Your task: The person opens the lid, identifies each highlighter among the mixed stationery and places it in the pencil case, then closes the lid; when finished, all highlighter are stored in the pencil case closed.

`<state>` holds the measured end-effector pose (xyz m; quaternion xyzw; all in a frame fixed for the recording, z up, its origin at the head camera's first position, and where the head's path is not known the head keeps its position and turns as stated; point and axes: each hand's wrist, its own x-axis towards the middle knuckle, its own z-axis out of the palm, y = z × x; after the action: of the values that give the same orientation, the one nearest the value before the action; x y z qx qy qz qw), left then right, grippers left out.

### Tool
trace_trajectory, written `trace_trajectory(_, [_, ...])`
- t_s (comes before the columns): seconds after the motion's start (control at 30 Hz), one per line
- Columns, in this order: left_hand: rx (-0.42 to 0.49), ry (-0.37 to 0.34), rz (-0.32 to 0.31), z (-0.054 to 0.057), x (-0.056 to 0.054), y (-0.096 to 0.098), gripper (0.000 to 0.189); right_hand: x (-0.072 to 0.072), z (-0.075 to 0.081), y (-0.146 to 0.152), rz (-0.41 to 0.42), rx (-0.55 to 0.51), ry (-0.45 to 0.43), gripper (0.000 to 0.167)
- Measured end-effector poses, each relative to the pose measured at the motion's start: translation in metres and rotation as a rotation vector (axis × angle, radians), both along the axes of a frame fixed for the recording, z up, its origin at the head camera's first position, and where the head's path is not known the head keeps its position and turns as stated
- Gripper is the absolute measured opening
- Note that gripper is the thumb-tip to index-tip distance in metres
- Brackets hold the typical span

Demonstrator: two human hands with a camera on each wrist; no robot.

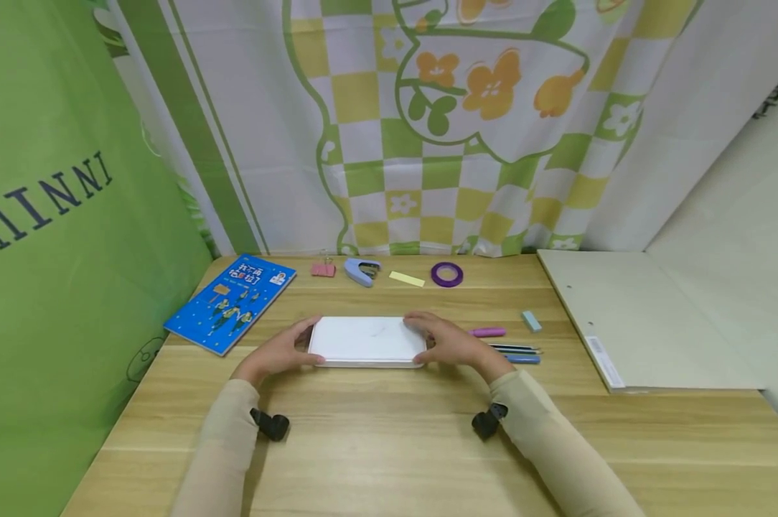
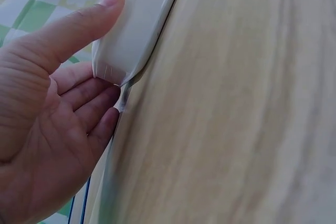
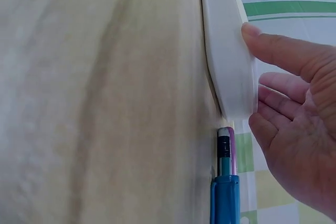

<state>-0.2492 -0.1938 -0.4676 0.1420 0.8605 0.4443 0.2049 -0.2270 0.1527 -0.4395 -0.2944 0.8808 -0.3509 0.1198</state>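
A white rectangular box (image 1: 367,339) lies level in the middle of the wooden table, its long side facing me. At its left end my left hand (image 1: 283,353) holds it, the thumb on the near side and the fingers round the end. My right hand (image 1: 452,342) grips the right end in the same way. In the left wrist view the left hand (image 2: 58,98) has its fingertips against the end of the box (image 2: 131,30). The right wrist view shows the right hand's thumb on the near face of the box (image 3: 229,51), with the right hand's fingers (image 3: 281,95) at its end.
Behind are a pink binder clip (image 1: 323,269), blue stapler (image 1: 362,271), yellow strip (image 1: 406,278) and purple tape roll (image 1: 435,275). A blue book (image 1: 234,301) lies left. Right are a purple marker (image 1: 490,332), pencils, a blue pen (image 1: 522,359), an eraser (image 1: 531,321) and a large folder (image 1: 660,323).
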Motion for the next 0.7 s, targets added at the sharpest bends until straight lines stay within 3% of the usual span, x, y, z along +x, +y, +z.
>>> trace_trajectory(0.27, [-0.029, 0.030, -0.013, 0.002, -0.001, -0.002, 0.092, -0.002, 0.000, 0.000, -0.012, -0.032, 0.011, 0.076])
trace_trajectory(0.43, [-0.035, 0.021, -0.032, 0.005, -0.001, -0.004, 0.092, -0.001, -0.002, 0.005, -0.038, -0.105, -0.053, 0.073])
trace_trajectory(0.57, [-0.133, 0.039, -0.029, 0.019, 0.006, -0.005, 0.087, 0.003, 0.003, 0.025, -0.064, -0.135, -0.061, 0.069])
trace_trajectory(0.7, [-0.293, 0.135, -0.055, 0.042, 0.017, -0.005, 0.081, 0.012, 0.017, 0.057, -0.140, -0.072, 0.065, 0.065])
